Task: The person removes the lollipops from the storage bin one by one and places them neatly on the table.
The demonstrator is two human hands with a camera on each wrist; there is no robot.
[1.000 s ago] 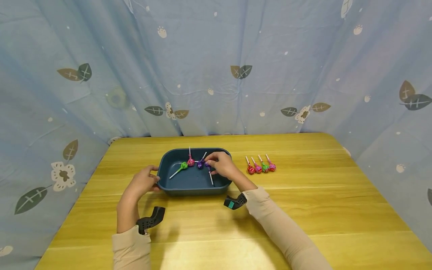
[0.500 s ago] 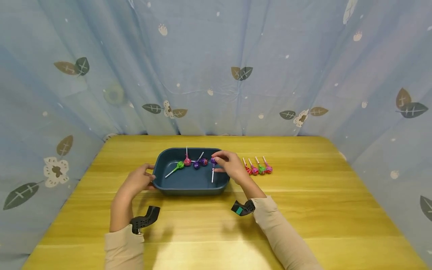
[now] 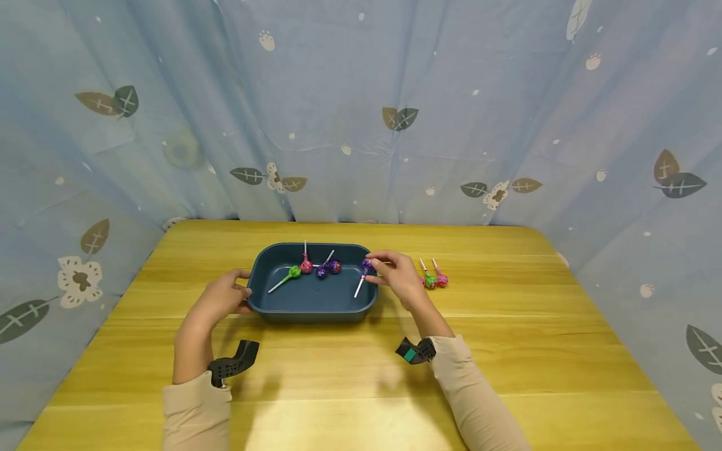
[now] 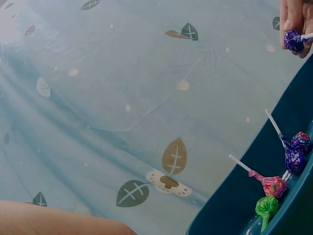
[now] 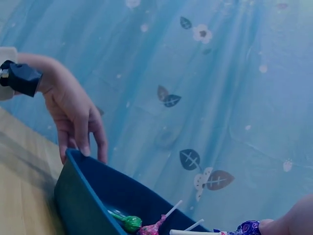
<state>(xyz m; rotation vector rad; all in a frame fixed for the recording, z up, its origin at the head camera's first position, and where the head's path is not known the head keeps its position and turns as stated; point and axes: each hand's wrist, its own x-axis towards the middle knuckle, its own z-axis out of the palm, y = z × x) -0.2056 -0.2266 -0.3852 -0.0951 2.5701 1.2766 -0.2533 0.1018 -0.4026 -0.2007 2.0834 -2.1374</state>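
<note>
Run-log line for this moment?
left hand: holds blue bin by left end | right hand: pinches purple lollipop over right end | inside: lollipops green, pink, purple | table: other lollipops right of bin

Long beige sleeves [image 3: 197,404]; black perforated wrist mounts [image 3: 230,367], teal patch [image 3: 409,355] on right.
</note>
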